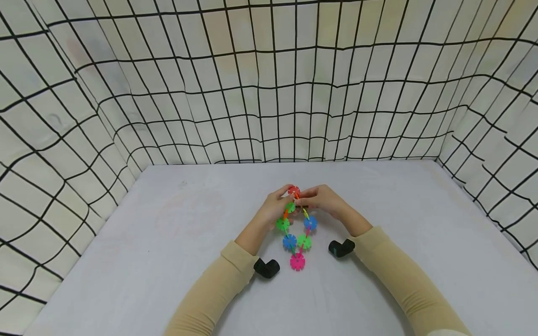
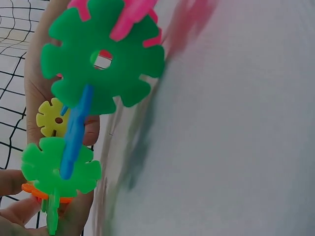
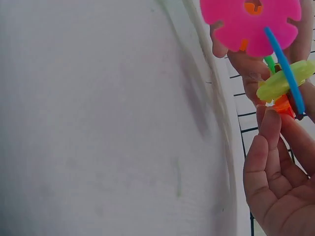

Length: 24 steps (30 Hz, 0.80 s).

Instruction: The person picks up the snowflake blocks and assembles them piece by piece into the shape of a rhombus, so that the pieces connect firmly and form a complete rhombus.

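A loop of slotted plastic snowflake discs, joined edge to edge, hangs between both hands above the white table. At its bottom is a pink disc (image 1: 297, 262), with blue and green discs up both sides. My left hand (image 1: 271, 210) grips the loop's upper left, by a green disc (image 2: 39, 164) and a red disc (image 1: 294, 190). Across from it, my right hand (image 1: 325, 200) pinches an orange disc (image 3: 283, 105) at the top, just under a yellow disc (image 3: 280, 83). Fingers partly hide the joint between the hands.
Black grid netting (image 1: 294, 93) over pale walls surrounds the white table (image 1: 168, 261) at the back and sides. A black angled wrist piece (image 1: 266, 269) sits at the left cuff, and a similar black piece (image 1: 341, 248) at the right cuff.
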### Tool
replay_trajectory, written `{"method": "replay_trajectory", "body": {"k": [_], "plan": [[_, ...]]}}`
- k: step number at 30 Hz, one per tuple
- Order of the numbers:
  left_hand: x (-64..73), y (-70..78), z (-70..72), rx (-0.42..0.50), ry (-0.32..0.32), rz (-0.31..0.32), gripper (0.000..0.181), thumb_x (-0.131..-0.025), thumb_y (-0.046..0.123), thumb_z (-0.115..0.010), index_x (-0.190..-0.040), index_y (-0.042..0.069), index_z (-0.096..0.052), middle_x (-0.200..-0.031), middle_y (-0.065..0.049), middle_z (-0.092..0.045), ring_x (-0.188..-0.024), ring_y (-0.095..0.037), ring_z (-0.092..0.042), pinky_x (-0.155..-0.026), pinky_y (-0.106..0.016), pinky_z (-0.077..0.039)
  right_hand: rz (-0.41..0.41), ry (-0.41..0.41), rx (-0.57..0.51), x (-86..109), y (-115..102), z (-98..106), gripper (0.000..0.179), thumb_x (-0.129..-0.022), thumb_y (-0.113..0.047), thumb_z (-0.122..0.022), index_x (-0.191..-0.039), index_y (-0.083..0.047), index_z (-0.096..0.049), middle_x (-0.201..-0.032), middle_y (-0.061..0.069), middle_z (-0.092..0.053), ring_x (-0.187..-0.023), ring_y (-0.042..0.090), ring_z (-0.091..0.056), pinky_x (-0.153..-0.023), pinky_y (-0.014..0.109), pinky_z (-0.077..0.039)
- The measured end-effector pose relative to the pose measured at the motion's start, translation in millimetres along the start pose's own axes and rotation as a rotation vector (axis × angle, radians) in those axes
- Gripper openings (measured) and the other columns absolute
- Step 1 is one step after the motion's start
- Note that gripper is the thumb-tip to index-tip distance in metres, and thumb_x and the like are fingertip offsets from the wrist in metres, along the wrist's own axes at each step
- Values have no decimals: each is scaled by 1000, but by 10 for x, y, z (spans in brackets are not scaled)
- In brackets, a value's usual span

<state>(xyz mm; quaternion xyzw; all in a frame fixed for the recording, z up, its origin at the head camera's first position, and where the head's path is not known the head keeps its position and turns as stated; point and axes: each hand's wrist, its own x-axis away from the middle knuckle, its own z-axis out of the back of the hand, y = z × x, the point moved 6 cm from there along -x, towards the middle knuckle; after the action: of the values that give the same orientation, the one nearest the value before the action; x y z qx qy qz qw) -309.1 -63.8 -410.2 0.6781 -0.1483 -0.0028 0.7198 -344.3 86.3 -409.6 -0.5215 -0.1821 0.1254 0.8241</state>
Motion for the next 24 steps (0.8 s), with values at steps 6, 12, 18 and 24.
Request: {"method": "replay_trajectory", "body": {"k": [6, 12, 18, 24], "plan": [[8, 1, -25, 23, 4, 12, 52, -110, 21, -50, -160, 16, -38, -143, -21, -54, -82, -22, -64, -58, -29, -58, -31, 17, -21, 6, -2, 18, 39, -96, -22, -76, -123, 5, -71, -119, 15, -71, -98, 19, -65, -92, 36, -53], [15, 17, -43, 62, -10, 25, 53, -110, 20, -50, -160, 13, -36, -135, -21, -60, -74, -20, -68, -57, -29, -58, -56, 32, -82, 9, -17, 40, 38, -95, -18, -77, -121, 8, -70, -119, 18, -70, -90, 16, -69, -88, 33, -57], [47, 65, -34, 50, -16, 21, 53, -110, 21, -50, -161, 14, -35, -129, -20, -64, -75, -22, -67, -59, -30, -59, -73, 40, -128, 5, -39, 44, 37, -94, -17, -77, -121, 9, -70, -121, 19, -69, -91, 16, -70, -88, 33, -57], [59, 88, -42, 27, -46, -6, 53, -111, 19, -47, -161, 12, -32, -125, -19, -66, -82, -24, -69, -61, -30, -59, -82, 41, -147, -9, -28, 46, 35, -95, -15, -76, -121, 8, -70, -120, 18, -70, -93, 16, -70, -88, 32, -57]]}}
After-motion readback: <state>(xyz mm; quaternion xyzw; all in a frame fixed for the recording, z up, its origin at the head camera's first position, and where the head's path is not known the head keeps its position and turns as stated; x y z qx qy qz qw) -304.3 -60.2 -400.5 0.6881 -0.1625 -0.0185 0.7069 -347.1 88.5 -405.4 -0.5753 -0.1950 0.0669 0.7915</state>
